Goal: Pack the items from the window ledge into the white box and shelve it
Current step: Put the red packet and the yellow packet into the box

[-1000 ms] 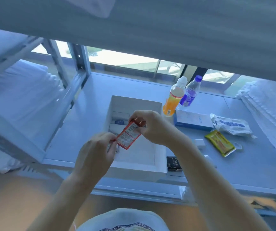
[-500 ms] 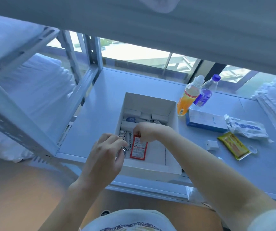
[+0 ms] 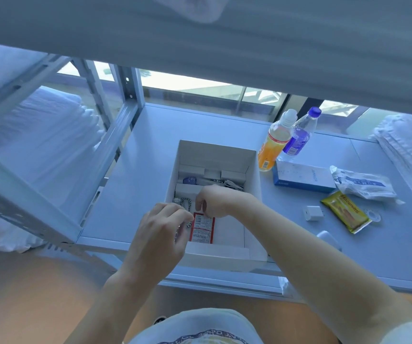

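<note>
A pale window ledge (image 3: 150, 150) is running beneath a strip of window, with a metal shelving frame (image 3: 123, 125) standing at its left end. Nearest the camera, the left hand (image 3: 160, 234) is hovering over the front left corner of the white box (image 3: 254, 170), fingers loosely curled; whether they are pinching the braided cord (image 3: 186, 203) beneath them cannot be told. Just beyond it, the right hand (image 3: 214, 201) is reaching into the box with fingertips bent down onto the top edge of a red and white packet (image 3: 202, 230), which is lying flat on the box floor between the two hands. Further back inside the box, small white cartons and a tangled cable (image 3: 232, 183) are sitting against the far wall. To the right on the ledge, a white charger cube (image 3: 313, 212) and a yellow snack packet (image 3: 346, 212) are lying well apart from the hands; beyond them are a crinkled white pouch (image 3: 364, 184) and a blue and white carton (image 3: 301, 176). Farthest off, an orange drink bottle (image 3: 274, 142) and a clear bottle with a blue cap (image 3: 299, 137) are standing touching.
</note>
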Motion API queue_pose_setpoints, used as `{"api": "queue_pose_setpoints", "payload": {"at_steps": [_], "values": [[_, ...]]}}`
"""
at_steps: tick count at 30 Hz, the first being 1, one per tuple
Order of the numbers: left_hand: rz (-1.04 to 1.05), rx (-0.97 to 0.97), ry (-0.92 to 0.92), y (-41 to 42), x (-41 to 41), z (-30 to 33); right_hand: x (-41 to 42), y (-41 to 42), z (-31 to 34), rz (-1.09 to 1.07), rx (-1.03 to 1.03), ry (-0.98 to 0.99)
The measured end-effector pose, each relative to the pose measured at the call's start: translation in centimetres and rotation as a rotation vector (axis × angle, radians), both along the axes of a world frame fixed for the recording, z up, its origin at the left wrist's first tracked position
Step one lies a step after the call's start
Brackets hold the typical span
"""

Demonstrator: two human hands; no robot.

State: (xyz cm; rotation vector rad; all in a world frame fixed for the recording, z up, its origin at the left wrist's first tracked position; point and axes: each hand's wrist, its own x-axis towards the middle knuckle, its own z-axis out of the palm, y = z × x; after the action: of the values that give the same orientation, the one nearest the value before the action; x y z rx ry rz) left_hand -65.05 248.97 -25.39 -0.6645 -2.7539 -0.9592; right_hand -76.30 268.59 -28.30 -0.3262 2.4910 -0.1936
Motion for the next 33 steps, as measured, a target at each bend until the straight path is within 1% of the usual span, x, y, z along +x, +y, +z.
{"api": "queue_pose_setpoints", "payload": {"at_steps": [3, 12, 18, 21, 23, 28, 33], "values": [[-0.005, -0.004, -0.005, 0.4, -0.2, 0.1, 0.6, 0.0, 0.0, 0.022, 0.007, -0.054], [-0.013, -0.017, 0.008, 1.3, -0.5, 0.7, 1.9, 0.4, 1.2, 0.083, -0.052, -0.082], [0.006, -0.032, 0.021, 1.4, -0.9, 0.9, 2.7, 1.6, 2.1, 0.059, -0.108, -0.107], [0.018, -0.046, 0.045, 1.6, -1.2, 1.0, 3.7, 2.1, 2.2, 0.020, -0.057, -0.037], [0.018, -0.052, 0.055, 1.7, -1.3, 1.0, 4.5, 2.5, 2.4, -0.012, -0.058, 0.009], [0.008, -0.062, 0.075, 2.1, -2.1, 1.0, 7.0, 3.9, 4.1, -0.032, -0.123, 0.137], [-0.005, -0.037, 0.092, 3.5, -2.9, 1.5, 9.5, 5.7, 5.4, -0.040, -0.227, 0.343]]}}
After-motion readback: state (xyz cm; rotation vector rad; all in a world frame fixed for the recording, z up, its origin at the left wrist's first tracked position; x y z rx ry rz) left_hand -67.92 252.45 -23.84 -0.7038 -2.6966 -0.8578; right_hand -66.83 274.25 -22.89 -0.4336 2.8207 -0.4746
